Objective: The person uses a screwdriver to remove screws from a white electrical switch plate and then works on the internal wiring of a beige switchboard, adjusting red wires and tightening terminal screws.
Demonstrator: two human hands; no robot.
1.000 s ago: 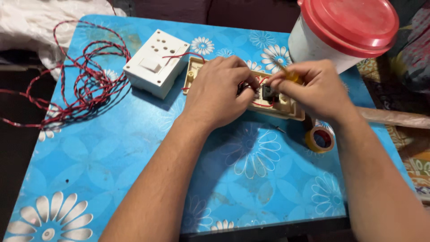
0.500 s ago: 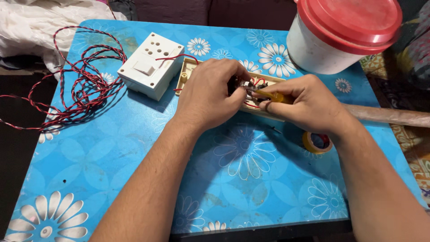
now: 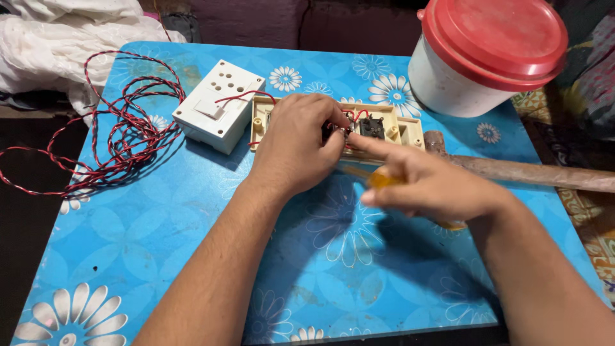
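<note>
At nine o'clock a tangle of red wire (image 3: 115, 138) lies on the blue table (image 3: 160, 256). Just right of it sits a white switch box (image 3: 219, 106), with one red lead running from it to the open beige board (image 3: 391, 128) at twelve. My left hand (image 3: 298, 147) rests on that board, fingers curled and pinching a small dark part among the wires. My right hand (image 3: 429, 186) comes in from three o'clock, forefinger stretched toward the same spot, the other fingers closed on a yellow screwdriver (image 3: 384, 179); it is blurred, so I take the grip as likely. Behind it lies a wooden handle (image 3: 538, 172), and at one o'clock a white tub (image 3: 448, 83) with a red lid (image 3: 496, 35).
</note>
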